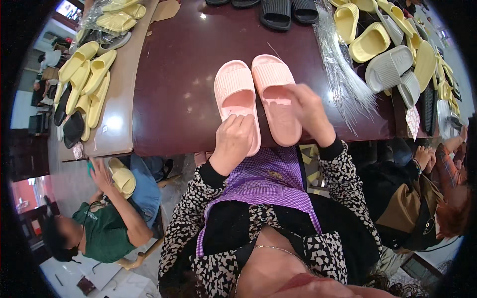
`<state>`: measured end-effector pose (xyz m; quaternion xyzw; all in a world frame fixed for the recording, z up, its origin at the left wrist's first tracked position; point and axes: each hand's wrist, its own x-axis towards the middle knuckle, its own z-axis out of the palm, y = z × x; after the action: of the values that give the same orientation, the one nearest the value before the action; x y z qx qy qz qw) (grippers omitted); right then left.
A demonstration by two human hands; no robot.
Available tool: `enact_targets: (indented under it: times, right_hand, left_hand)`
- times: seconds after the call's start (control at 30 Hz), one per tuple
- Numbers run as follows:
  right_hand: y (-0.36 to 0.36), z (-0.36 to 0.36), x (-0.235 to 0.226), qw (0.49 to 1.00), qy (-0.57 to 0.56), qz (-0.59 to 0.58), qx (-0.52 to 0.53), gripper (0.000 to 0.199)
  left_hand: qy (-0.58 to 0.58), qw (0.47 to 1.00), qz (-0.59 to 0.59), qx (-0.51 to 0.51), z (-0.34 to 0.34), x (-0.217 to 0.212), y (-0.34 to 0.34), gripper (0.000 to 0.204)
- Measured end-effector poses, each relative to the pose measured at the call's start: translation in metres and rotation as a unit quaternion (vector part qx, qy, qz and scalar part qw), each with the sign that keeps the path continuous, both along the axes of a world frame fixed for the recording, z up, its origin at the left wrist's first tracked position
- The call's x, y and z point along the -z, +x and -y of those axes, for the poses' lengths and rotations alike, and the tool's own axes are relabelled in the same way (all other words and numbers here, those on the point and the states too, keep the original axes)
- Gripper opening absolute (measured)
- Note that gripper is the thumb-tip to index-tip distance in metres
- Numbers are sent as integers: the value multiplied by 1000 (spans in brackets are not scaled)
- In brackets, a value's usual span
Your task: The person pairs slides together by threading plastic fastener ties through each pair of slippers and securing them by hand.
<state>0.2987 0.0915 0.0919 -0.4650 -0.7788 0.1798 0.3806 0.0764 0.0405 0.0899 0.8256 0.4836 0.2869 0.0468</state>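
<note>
Two pale pink slide slippers lie side by side on the dark red table, toes pointing away from me. On the left slipper (pixel 235 74), my left hand (pixel 233 136) is closed over the heel part, its fingers curled at the footbed and its thumb hidden. Over the right edge of the right slipper (pixel 285 124) is my right hand (pixel 312 113), beside the ribbed strap. Its fingertips are smeared by motion, so what they hold cannot be made out. A thin strand (pixel 273 49) sticks up at the right slipper's toe.
A bundle of clear thin strips (pixel 343 74) hangs along the table's right side. Beyond it are piled yellow and grey slippers (pixel 387 67). Black slippers (pixel 276 14) stand at the far edge, and more yellow ones (pixel 89 74) at left. People sit on both sides.
</note>
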Motion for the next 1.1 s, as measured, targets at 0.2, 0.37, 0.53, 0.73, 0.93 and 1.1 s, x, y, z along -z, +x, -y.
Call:
enact_targets:
  times: [0.2, 0.37, 0.53, 0.73, 0.93, 1.1]
  right_hand:
    - [18, -86, 8, 993, 22, 35, 109, 23]
    - [19, -151, 38, 987, -106, 107, 52, 25]
    - [7, -157, 33, 990, -113, 80, 23, 24]
    - [-15, -157, 13, 995, -101, 2, -17, 22]
    - [0, -166, 10, 993, -38, 101, 51, 27]
    - [27, -164, 17, 975, -159, 140, 73, 29]
  left_hand:
    - [50, 998, -21, 14, -15, 17, 6, 11]
    - [52, 997, -48, -1, -31, 29, 10, 15]
    - [40, 999, -33, -12, -46, 34, 15, 14]
    - [-15, 1000, -5, -23, -57, 40, 20, 15]
    - [10, 1000, -6, -22, -60, 41, 31, 12]
    - [36, 999, -18, -18, -61, 43, 29, 10]
